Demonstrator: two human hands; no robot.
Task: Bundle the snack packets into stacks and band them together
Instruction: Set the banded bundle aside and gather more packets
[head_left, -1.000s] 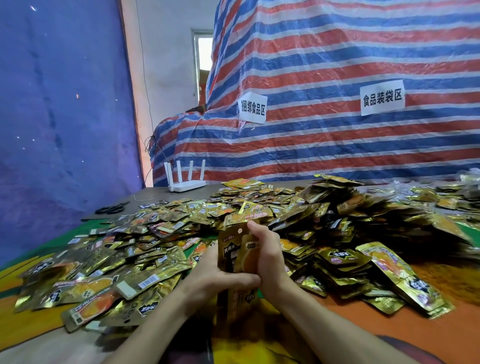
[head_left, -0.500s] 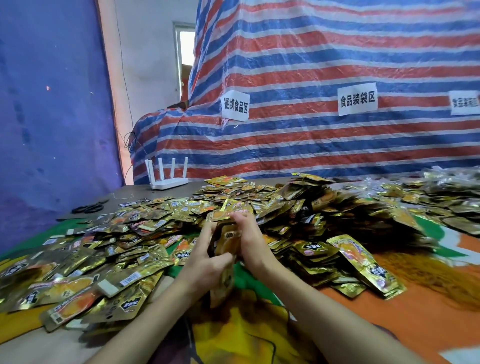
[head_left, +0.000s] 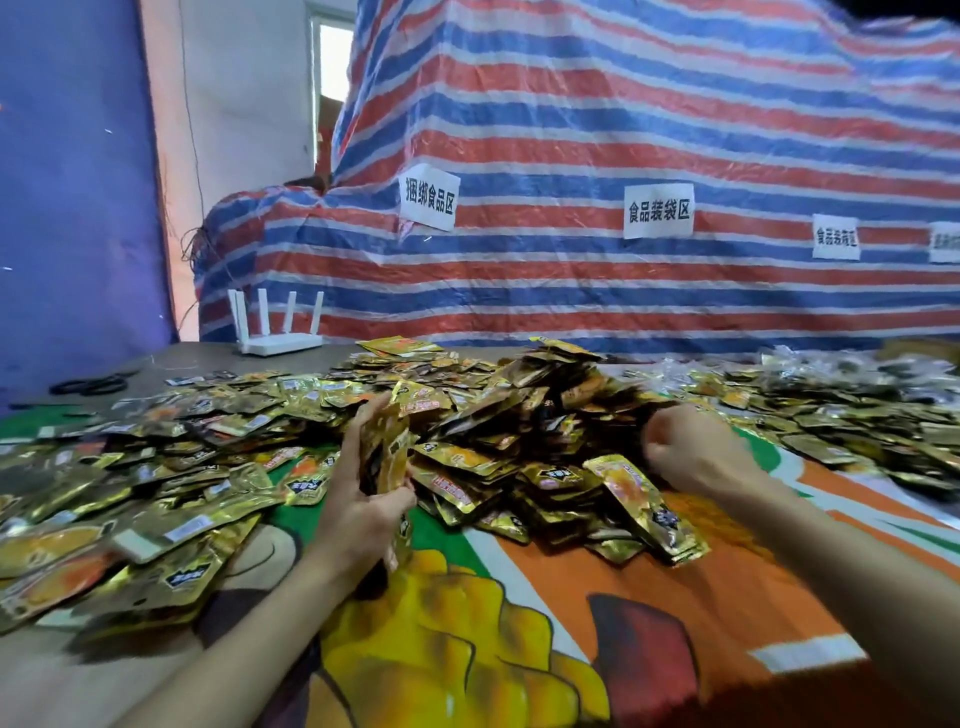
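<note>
Grey table (head_left: 208, 358), cartoon-print cloth (head_left: 675, 571) (orange, green, yellow), heaped gold snack packets (head_left: 519, 405), white router (head_left: 278, 340), black scissors (head_left: 91, 385)

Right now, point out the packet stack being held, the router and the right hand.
packet stack (head_left: 387, 447): head view, front packet's face.
router (head_left: 283, 344): head view, white base.
right hand (head_left: 696, 452): head view, back of the hand.

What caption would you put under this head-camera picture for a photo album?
Left hand grips an upright stack of snack packets while the right hand is at the loose pile.
</note>
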